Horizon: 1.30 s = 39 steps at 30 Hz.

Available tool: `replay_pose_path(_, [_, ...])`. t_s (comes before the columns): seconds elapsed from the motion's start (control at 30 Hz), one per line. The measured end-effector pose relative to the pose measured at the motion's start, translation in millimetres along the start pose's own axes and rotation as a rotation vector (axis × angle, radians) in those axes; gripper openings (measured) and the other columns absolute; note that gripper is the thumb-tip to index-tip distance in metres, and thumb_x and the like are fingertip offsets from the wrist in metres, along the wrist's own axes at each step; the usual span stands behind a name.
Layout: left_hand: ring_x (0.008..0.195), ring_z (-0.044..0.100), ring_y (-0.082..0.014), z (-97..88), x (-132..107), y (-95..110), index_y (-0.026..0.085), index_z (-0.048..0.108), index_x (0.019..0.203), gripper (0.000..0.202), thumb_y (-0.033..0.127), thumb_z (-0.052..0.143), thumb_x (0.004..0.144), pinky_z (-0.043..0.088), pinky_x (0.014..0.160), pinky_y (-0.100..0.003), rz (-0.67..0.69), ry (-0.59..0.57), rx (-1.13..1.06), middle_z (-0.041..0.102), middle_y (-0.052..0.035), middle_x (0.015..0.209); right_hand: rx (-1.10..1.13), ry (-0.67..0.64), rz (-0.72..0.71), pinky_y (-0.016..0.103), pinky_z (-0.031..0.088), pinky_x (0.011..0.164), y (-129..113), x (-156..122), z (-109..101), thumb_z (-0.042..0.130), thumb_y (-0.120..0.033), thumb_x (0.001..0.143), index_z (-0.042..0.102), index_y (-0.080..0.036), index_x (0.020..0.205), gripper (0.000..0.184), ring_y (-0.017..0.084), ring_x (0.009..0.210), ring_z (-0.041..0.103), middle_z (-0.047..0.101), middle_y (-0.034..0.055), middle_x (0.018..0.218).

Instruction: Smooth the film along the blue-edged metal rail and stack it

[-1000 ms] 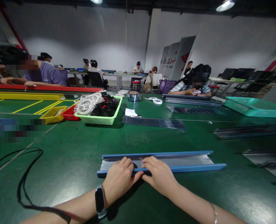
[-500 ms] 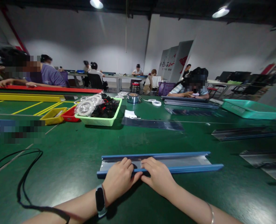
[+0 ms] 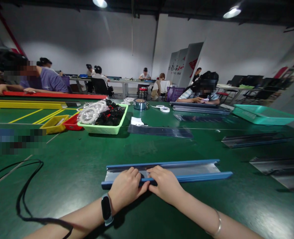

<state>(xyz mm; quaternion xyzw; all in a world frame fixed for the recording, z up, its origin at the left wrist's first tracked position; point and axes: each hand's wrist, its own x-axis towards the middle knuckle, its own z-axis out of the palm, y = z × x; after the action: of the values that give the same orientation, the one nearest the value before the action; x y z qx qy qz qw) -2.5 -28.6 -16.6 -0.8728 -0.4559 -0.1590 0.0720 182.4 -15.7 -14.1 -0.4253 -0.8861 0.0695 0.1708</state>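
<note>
A long metal channel with blue edges (image 3: 196, 170) lies across the green table (image 3: 87, 159) in front of me. My left hand (image 3: 125, 188) and my right hand (image 3: 164, 184) rest side by side on its near blue edge, left of the channel's middle. Fingers of both hands curl over the edge into the trough, thumbs against the near side. A dark smartwatch sits on my left wrist and a thin bangle on my right forearm.
A light green basket (image 3: 104, 127) with tape rolls and black parts stands behind, beside yellow (image 3: 52, 124) and red trays. A teal basket (image 3: 263, 115) is far right. More channels (image 3: 253, 140) lie right. A black cable (image 3: 25, 192) loops at left. Seated people work at the tables.
My hands stay on the channel's near edge; the right hand has slid slightly left toward the left hand. The view has shifted a little.
</note>
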Motion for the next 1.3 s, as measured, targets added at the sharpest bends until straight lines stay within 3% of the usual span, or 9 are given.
replay_pose_path(0.27, [0.076, 0.059, -0.0227, -15.0, 5.0, 1.2, 0.015, 0.061, 0.082, 0.032, 0.042, 0.046, 0.087, 0.048, 0.066, -0.033, 0.063, -0.087, 0.008, 0.061, -0.0081, 0.076, -0.053, -0.110, -0.110, 0.035, 0.047, 0.084, -2.5, 3.6, -20.9, 0.062, -0.027, 0.079, 0.063, -0.016, 0.102, 0.026, 0.023, 0.094, 0.060, 0.067, 0.0089, 0.099])
replay_pose_path(0.47, [0.081, 0.062, -0.0188, -22.5, 5.5, -18.0, 0.017, 0.062, 0.087, 0.024, 0.036, 0.048, 0.089, 0.048, 0.076, -0.030, 0.165, -0.169, -0.133, 0.066, -0.0052, 0.083, 0.025, -0.127, -0.232, 0.034, 0.042, 0.095, 12.9, 2.9, -19.3, 0.054, -0.035, 0.086, 0.057, -0.017, 0.119, 0.038, 0.021, 0.110, 0.056, 0.062, 0.0096, 0.118])
replay_pose_path(0.57, [0.097, 0.061, -0.0175, -27.7, 3.3, -30.3, 0.019, 0.063, 0.096, 0.022, 0.033, 0.048, 0.090, 0.045, 0.090, -0.030, 0.214, -0.208, -0.256, 0.066, -0.0047, 0.100, 0.081, -0.149, -0.241, 0.033, 0.040, 0.099, 14.9, 2.9, -22.4, 0.051, -0.037, 0.088, 0.058, -0.019, 0.119, 0.037, 0.020, 0.113, 0.055, 0.061, 0.0074, 0.121])
replay_pose_path(0.67, [0.114, 0.054, -0.0160, -32.8, 2.6, -39.9, 0.023, 0.059, 0.115, 0.028, 0.029, 0.047, 0.091, 0.039, 0.100, -0.028, 0.274, -0.282, -0.382, 0.058, -0.0031, 0.124, 0.132, -0.167, -0.227, 0.033, 0.038, 0.101, 14.0, 2.8, -27.0, 0.050, -0.036, 0.088, 0.058, -0.022, 0.121, 0.036, 0.019, 0.114, 0.054, 0.060, 0.0046, 0.123])
replay_pose_path(0.73, [0.121, 0.049, -0.0153, -34.5, 3.5, -43.5, 0.024, 0.053, 0.124, 0.034, 0.028, 0.047, 0.091, 0.035, 0.105, -0.029, 0.284, -0.326, -0.447, 0.054, -0.0027, 0.129, 0.161, -0.175, -0.201, 0.033, 0.038, 0.101, 13.5, 2.6, -28.9, 0.050, -0.036, 0.088, 0.057, -0.024, 0.122, 0.036, 0.019, 0.115, 0.054, 0.059, 0.0036, 0.124])
replay_pose_path(1.03, [0.126, 0.043, -0.0163, -36.6, 8.4, -50.8, 0.025, 0.048, 0.130, 0.042, 0.029, 0.052, 0.088, 0.031, 0.108, -0.032, 0.244, -0.466, -0.598, 0.050, -0.0030, 0.133, 0.297, -0.226, -0.181, 0.033, 0.037, 0.103, 12.9, 5.6, -37.8, 0.053, -0.033, 0.087, 0.057, -0.025, 0.123, 0.037, 0.018, 0.117, 0.052, 0.059, 0.0025, 0.124])
replay_pose_path(1.3, [0.124, 0.045, -0.0169, -35.2, 5.1, -49.9, 0.024, 0.048, 0.130, 0.043, 0.027, 0.052, 0.087, 0.034, 0.107, -0.033, 0.242, -0.420, -0.580, 0.052, -0.0049, 0.132, 0.338, -0.266, -0.169, 0.035, 0.036, 0.104, 7.3, 7.5, -42.7, 0.051, -0.030, 0.088, 0.058, -0.027, 0.122, 0.034, 0.017, 0.118, 0.051, 0.059, 0.0011, 0.124])
